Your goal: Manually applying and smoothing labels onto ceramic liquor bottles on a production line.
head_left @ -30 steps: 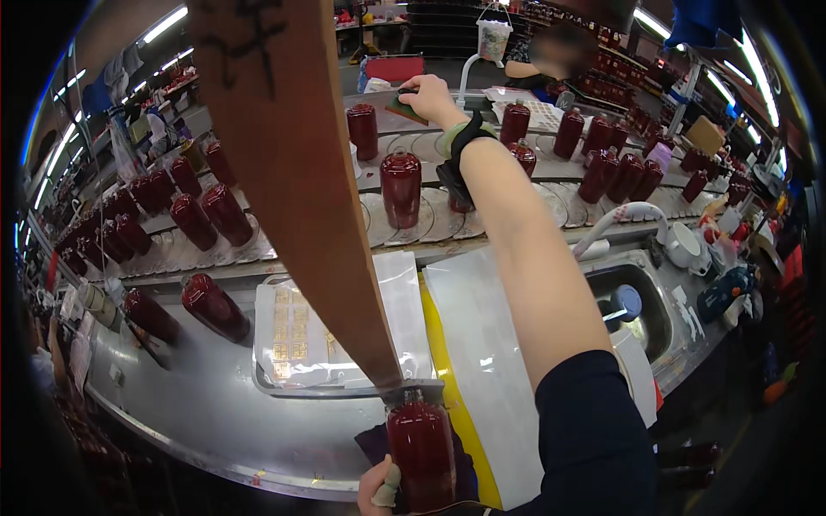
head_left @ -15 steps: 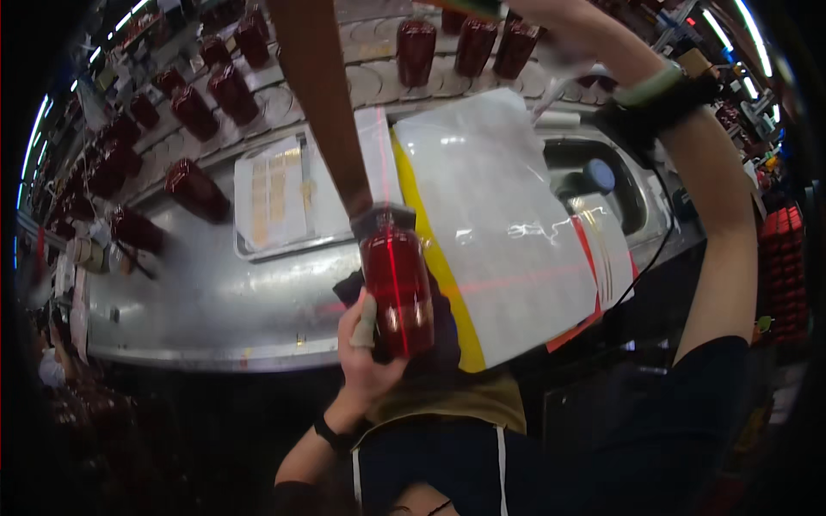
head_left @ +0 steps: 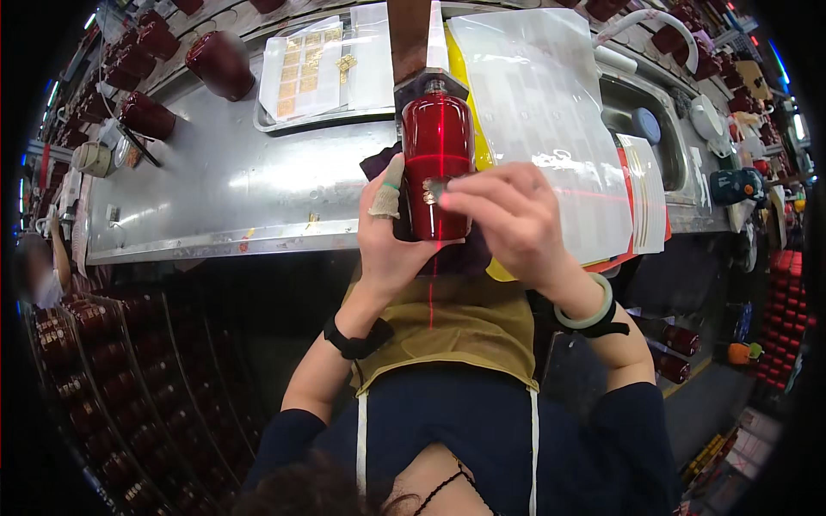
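Observation:
A glossy dark-red glass bottle lies in front of me with its neck away from me, against a dark block below a brown post. My left hand grips the bottle's near left side and base, a pale cover on one finger. Over the bottle's lower right side, my right hand is closed in a pinch. Something small and greyish shows at its fingertips, too blurred to name. Beside those fingertips a small gold decal sits on the glass. Thin red light lines cross the bottle.
On the steel bench, a tray holds a sheet of gold decals. White plastic sheeting covers a yellow edge at right, beside a sink with a blue round thing. More red bottles stand at the far left.
My right hand has come down from the far right to the bottle's lower side. The left hand still holds the bottle. The whole view has tilted nearer to me.

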The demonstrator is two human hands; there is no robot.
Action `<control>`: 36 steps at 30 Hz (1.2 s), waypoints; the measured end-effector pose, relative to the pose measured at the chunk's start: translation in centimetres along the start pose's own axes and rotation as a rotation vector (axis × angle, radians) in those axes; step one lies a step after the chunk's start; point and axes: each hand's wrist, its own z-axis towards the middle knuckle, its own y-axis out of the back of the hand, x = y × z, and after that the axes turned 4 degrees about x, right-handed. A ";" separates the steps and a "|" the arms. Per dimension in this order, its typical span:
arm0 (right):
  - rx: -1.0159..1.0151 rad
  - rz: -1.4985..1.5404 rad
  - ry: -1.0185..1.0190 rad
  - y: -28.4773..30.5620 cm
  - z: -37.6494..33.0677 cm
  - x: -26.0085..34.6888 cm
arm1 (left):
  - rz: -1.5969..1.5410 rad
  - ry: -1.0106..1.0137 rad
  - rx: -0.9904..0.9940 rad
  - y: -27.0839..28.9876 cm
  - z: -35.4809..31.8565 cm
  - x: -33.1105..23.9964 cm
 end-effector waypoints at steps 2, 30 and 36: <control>0.018 0.035 0.020 -0.9 -0.1 1.1 | 0.012 -0.041 -0.024 -0.3 -0.2 0.0; -0.044 0.159 -0.044 -0.9 -1.9 0.2 | 0.061 -0.085 0.034 0.3 -0.5 0.6; 0.072 0.240 0.017 -0.7 -2.9 1.1 | 0.178 -0.108 0.017 0.3 0.1 -0.6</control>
